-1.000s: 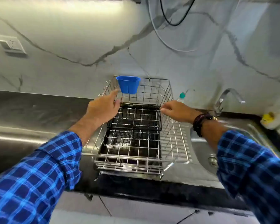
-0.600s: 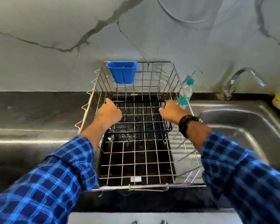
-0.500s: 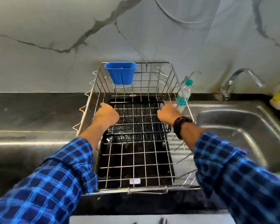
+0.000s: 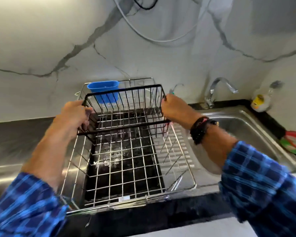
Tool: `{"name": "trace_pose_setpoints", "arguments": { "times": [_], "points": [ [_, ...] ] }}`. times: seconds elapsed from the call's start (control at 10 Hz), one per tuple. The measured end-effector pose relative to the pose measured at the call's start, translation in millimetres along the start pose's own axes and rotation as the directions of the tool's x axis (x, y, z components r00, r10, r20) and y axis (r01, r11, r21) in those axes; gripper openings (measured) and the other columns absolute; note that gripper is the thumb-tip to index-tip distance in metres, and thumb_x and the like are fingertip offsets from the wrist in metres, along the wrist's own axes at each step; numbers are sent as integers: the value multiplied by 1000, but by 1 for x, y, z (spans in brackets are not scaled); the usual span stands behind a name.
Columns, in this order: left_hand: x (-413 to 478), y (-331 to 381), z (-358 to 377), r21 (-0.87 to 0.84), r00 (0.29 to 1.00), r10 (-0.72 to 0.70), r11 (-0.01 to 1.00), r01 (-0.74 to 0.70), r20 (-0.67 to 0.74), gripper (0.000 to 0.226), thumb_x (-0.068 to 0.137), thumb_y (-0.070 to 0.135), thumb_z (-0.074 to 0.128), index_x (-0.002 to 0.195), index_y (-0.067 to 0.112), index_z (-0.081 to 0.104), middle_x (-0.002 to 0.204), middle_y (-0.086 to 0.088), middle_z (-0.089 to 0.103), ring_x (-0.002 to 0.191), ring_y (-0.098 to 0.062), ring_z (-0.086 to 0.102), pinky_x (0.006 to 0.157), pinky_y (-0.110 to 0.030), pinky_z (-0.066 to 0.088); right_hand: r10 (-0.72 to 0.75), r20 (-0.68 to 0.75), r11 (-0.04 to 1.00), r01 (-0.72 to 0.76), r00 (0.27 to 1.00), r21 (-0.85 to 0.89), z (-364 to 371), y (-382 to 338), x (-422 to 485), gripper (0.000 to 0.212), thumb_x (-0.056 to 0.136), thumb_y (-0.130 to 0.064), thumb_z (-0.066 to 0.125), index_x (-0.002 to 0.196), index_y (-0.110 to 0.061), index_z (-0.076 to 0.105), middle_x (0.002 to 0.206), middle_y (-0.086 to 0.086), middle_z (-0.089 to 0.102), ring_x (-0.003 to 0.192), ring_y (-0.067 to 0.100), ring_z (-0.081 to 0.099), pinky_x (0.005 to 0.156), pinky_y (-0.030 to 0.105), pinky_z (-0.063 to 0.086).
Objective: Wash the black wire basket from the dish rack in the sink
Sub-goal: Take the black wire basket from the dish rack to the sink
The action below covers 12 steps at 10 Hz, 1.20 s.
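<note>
Black wire basket point(image 4: 125, 115) held over dish rack point(image 4: 183, 161).
Left hand point(image 4: 73, 117), right hand point(image 4: 176, 110) clasp its ends; judged light, rigid, possibly slippery.

The left hand point(image 4: 73, 115) grips the left end of the black wire basket point(image 4: 126, 108); the right hand point(image 4: 176, 110) grips the right end. The basket is held above the floor of the steel dish rack point(image 4: 126, 201), in front of the blue cup point(image 4: 102, 90) hung on the rack's rear wall. The sink point(image 4: 246, 127) and tap point(image 4: 217, 89) lie to the right
</note>
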<state>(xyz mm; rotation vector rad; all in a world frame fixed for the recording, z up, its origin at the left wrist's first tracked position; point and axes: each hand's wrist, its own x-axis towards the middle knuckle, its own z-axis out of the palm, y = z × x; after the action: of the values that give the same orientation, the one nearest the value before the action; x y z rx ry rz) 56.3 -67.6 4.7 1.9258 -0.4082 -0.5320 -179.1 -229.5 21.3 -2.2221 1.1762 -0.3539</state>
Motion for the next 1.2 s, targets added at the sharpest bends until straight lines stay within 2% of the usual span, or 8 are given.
{"name": "trace_pose_setpoints", "arguments": {
  "times": [0.1, 0.3, 0.5, 0.7, 0.8, 1.0, 1.1, 1.2],
  "points": [
    [-25, 35, 12, -172, 993, 99, 981, -87, 60, 28, 93, -7, 35, 99, 8, 58, 48, 3, 51, 31, -2, 36, 33, -12, 33, 8, -108, 987, 9, 994, 158, -43, 24, -6, 17, 105, -25, 35, 111, -21, 51, 80, 0, 50, 68, 19, 52, 54, 29, 40],
    [-105, 80, 114, -194, 951, 272, 951, -242, 146, 32, 102, 0, 36, 86, 10, 61, 67, -1, 58, 37, -3, 50, 37, -17, 43, 58, -208, 884, 46, 976, 465, -136, 121, -29, 28, 78, -40, 56, 86, -15, 65, 71, 1, 54, 62, 14, 49, 67, 36, 40],
    [-153, 84, 259, 10, 916, 331, 940, -342, 227, 32, 106, 4, 32, 114, 12, 61, 92, -4, 67, 64, -12, 54, 46, -19, 48, 134, -124, 829, -43, 983, 557, -192, 273, -43, 21, 104, -27, 48, 103, -11, 62, 81, 3, 58, 68, 17, 54, 62, 36, 44],
    [-156, 42, 378, 168, 923, 101, 971, -173, 371, 32, 106, 4, 37, 134, 11, 51, 113, -14, 69, 74, -21, 70, 55, -26, 57, 278, 25, 810, -249, 960, 531, -198, 390, -30, 21, 104, -28, 46, 109, -15, 62, 91, 7, 56, 61, 14, 55, 49, 25, 45],
    [-142, 11, 425, 198, 923, -39, 979, -40, 382, 53, 102, 0, 45, 152, 16, 36, 115, -7, 68, 93, -24, 72, 78, -36, 59, 346, 119, 763, -352, 931, 542, -188, 426, -17, 19, 103, -15, 45, 117, -16, 58, 90, 6, 50, 77, 24, 52, 53, 31, 45],
    [-102, -44, 495, 247, 913, -157, 967, 64, 376, 74, 91, -12, 58, 155, 11, 31, 138, -15, 60, 115, -26, 66, 91, -46, 59, 481, 110, 761, -477, 870, 441, -140, 493, 15, 15, 92, 1, 44, 89, -8, 55, 82, 17, 52, 64, 23, 50, 49, 32, 43],
    [-83, -76, 522, 277, 916, -163, 959, 60, 367, 59, 93, -4, 51, 147, 18, 43, 121, -14, 67, 99, -28, 70, 81, -51, 61, 557, 112, 744, -555, 823, 372, -111, 523, 30, 20, 93, 5, 46, 95, -11, 59, 81, 13, 59, 60, 19, 55, 45, 27, 45],
    [-65, -104, 544, 326, 933, -162, 944, 52, 321, 55, 91, 1, 56, 138, 27, 50, 119, -9, 65, 95, -24, 70, 73, -51, 62, 592, 98, 755, -593, 800, 279, -84, 546, 49, 21, 92, 1, 53, 99, -17, 61, 89, 7, 66, 74, 21, 66, 61, 35, 58]
  ]
}}
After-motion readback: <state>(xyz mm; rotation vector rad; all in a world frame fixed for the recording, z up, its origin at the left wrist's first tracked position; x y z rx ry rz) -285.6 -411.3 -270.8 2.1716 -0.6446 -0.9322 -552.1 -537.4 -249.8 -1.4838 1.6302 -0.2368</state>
